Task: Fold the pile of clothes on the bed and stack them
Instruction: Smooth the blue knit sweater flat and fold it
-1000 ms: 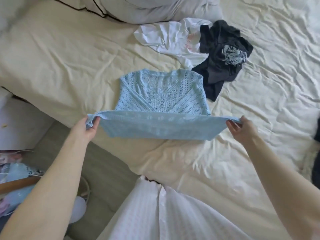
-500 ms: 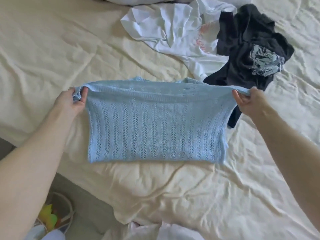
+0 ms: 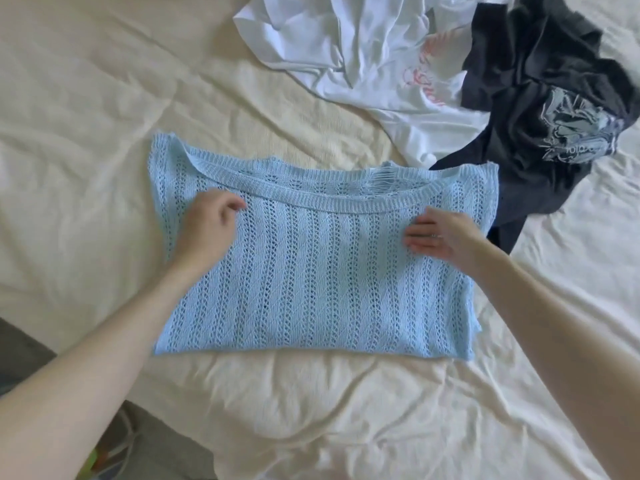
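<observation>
A light blue knit top (image 3: 311, 271) lies folded in half on the cream bed sheet (image 3: 86, 116), its ribbed hem edge across the far side. My left hand (image 3: 207, 226) rests on the top's left part with fingers loosely curled, holding nothing. My right hand (image 3: 440, 237) lies flat on the right part, fingers straight and pointing left. A crumpled white T-shirt (image 3: 346, 53) with a pink print and a crumpled black T-shirt (image 3: 540, 98) with a pale print lie unfolded beyond the knit top at the far right.
The bed's near-left edge drops to a grey floor (image 3: 27, 362) with a few small objects (image 3: 100, 459) at the bottom left. Wrinkled sheet surrounds the knit top on the left, near and right sides.
Both hands carried the hem over to the far side, laid it down and let go. They moved inward and now rest on the folded top. The view came closer.
</observation>
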`<control>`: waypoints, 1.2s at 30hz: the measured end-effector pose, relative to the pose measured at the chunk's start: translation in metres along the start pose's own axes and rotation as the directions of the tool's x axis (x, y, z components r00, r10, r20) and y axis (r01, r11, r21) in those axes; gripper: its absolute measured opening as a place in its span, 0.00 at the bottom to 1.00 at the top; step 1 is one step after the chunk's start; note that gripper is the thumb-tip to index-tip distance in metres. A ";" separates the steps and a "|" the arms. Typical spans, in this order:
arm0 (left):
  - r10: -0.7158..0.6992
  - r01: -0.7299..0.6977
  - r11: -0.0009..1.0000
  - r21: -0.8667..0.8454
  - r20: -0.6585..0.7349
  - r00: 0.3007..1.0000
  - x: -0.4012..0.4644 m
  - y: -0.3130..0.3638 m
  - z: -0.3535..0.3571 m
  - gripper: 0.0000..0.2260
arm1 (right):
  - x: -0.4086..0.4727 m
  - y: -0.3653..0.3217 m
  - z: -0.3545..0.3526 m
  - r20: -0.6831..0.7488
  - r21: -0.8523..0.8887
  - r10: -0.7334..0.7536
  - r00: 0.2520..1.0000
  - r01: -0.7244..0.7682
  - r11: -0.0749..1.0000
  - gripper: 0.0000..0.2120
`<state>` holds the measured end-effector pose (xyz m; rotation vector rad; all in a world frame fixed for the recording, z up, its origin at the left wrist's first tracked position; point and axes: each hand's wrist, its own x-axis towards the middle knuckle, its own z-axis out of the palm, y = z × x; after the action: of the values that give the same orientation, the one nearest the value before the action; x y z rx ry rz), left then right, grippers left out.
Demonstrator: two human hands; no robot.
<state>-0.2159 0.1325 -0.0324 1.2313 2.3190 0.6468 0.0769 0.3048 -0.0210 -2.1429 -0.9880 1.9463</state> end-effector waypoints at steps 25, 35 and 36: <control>0.044 -0.286 0.795 0.535 0.420 0.907 -0.060 -0.025 0.044 0.24 | -0.023 0.117 0.027 0.347 -0.923 -0.594 0.726 0.376 -0.080 0.27; 0.083 -0.221 0.873 0.434 0.314 0.946 -0.173 0.023 0.092 0.21 | -0.078 0.183 0.094 0.486 -0.829 -0.644 0.590 0.545 -0.126 0.23; 0.073 -0.217 0.863 0.455 0.313 0.947 -0.171 0.015 0.095 0.22 | -0.071 0.187 0.089 0.488 -0.832 -0.645 0.588 0.536 -0.141 0.23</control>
<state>-0.0643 0.0145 -0.0729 1.6106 2.2157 -0.0952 0.0716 0.0906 -0.0641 -1.2229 -3.0466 0.5700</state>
